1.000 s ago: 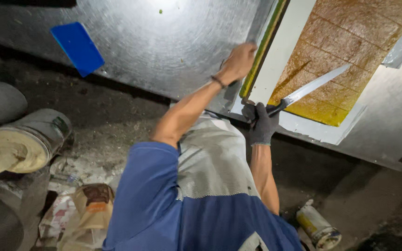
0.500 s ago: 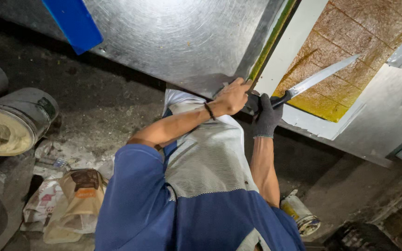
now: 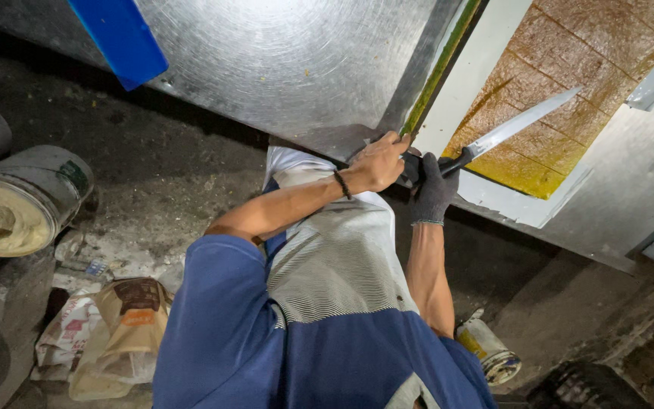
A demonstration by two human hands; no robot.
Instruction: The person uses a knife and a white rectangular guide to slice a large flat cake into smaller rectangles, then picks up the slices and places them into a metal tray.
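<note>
- Knife gripped in my gloved right hand, blade lying over the brown slab in its white tray.
- My bare left hand clasps the tray's near corner on the steel desk.

left hand: bare, arm bent | right hand: gloved, fist closed, forearm upright

Crumpled brown-and-white paper bags are lying on the floor at lower left; a yellow-labelled can is lying at lower right.
</note>
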